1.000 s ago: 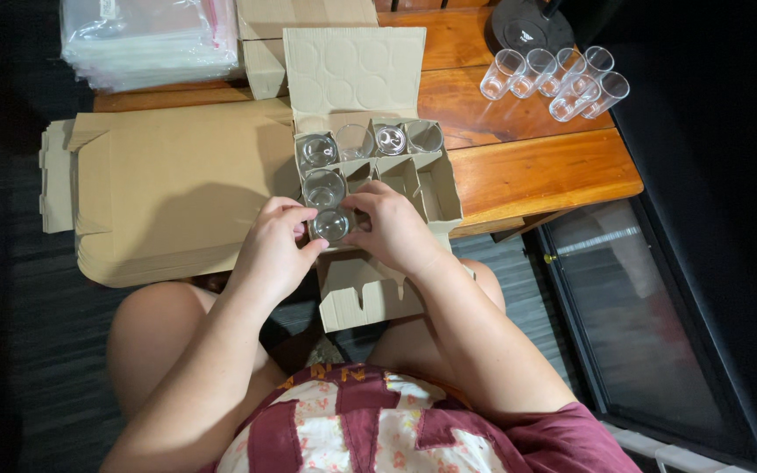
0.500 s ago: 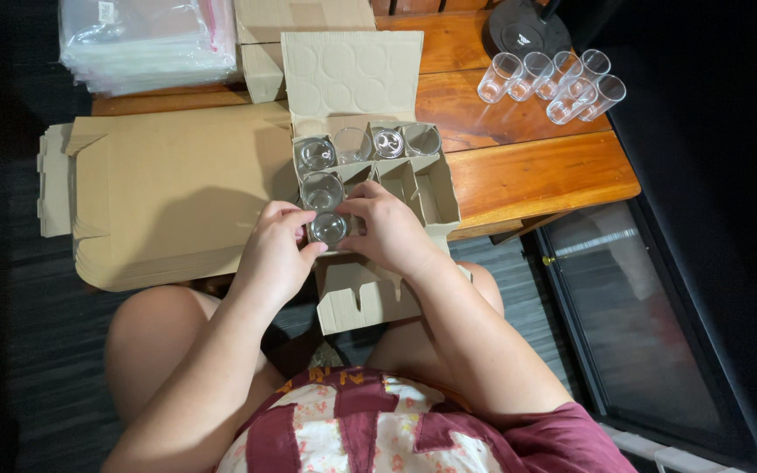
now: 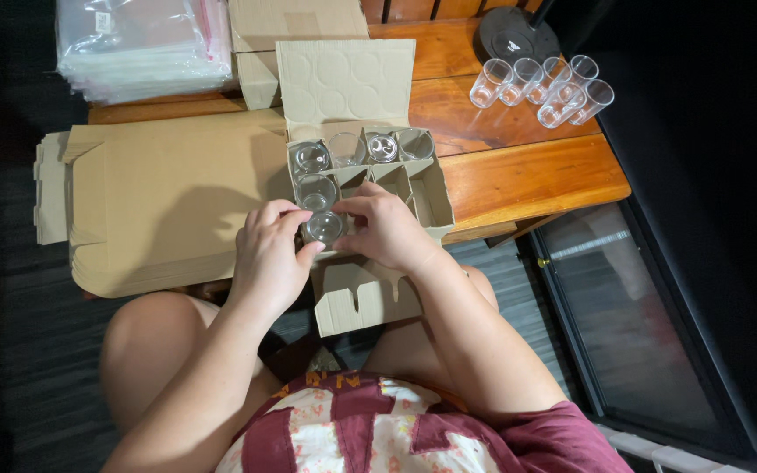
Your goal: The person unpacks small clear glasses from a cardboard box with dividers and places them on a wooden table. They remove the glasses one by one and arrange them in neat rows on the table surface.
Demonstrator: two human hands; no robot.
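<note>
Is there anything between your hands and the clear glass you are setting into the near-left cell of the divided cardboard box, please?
Nothing visible does. The left hand and right hand both touch the clear glass, which sits at the near-left cell of the divided cardboard box. Whether that cell's floor is free is hidden.

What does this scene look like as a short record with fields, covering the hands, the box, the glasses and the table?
left hand: on a clear glass at the near corner of the box
right hand: on the same glass from the other side
box: open cardboard carton with dividers, lid flap up
glasses in box: several cells filled, right cells bare
loose glasses: cluster at the far right of the table
table: wooden slats
flat cartons: stacked at left
plastic bags: pile at far left
</note>
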